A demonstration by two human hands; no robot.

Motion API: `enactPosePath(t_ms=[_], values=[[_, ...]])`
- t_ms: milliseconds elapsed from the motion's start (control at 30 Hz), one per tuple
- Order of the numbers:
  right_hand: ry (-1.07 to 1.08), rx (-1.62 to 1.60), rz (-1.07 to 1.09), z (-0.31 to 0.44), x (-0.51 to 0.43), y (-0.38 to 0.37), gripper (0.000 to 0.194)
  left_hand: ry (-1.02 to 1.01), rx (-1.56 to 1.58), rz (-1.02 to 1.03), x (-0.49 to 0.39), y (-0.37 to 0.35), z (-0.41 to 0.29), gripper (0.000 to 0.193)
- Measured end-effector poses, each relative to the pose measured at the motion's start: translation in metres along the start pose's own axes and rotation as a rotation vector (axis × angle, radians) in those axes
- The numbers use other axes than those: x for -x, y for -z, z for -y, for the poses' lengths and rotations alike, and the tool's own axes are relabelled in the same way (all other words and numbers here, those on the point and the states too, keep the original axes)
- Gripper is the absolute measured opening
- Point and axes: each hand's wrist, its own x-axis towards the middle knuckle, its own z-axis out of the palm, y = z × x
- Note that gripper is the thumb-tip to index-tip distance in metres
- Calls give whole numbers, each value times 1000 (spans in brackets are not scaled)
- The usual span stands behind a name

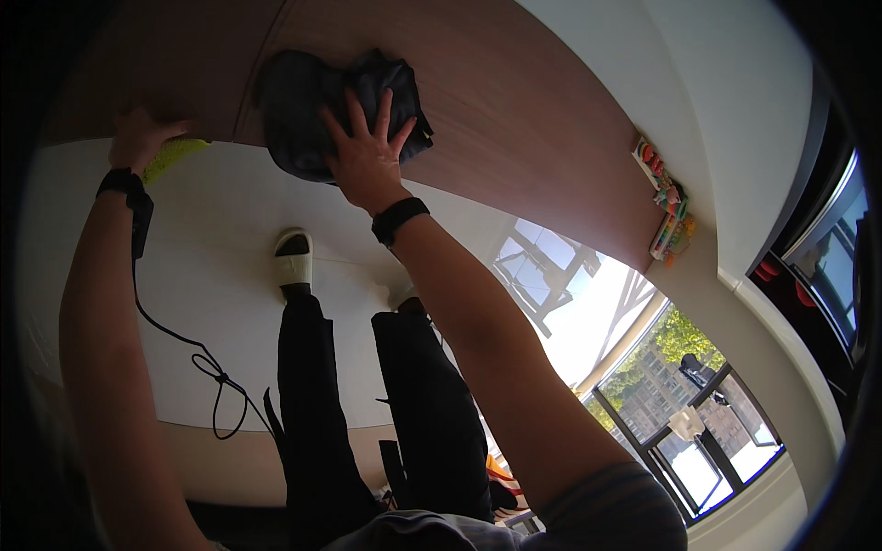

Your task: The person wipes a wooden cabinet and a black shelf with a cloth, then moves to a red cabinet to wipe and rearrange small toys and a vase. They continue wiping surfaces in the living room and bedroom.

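Observation:
My right hand (370, 155) lies spread, palm down, on a dark folded item (296, 103) that looks like leather or coated fabric. That item rests on a brown wooden surface (482, 131), partly over its near edge. Off to the left, my left hand (140, 138) is at the edge of the same surface, above a yellow-green fuzzy cloth (172, 157). The cloth is partly hidden by the hand, and whether the fingers grip it is hard to tell. Both wrists wear black bands, and a black box with a cord hangs at the left one.
Small colourful toys (661, 186) line the far right end of the brown surface, by a pale wall. A looped black cable (220, 377) hangs beside my left leg. Below are the pale floor (207, 275) and a white slipper (294, 258). A window (689, 399) stands at lower right.

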Motion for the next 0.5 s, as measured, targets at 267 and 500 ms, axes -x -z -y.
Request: enactPosePath(t_ms=[267,500], values=[[-95,37,8,-163,115,-2,72,-213,-328,-268,108,-51,-148,82],[-342,-55,72,-366,222,-13,76,-169,-189,-79,193,-127,-336,109]])
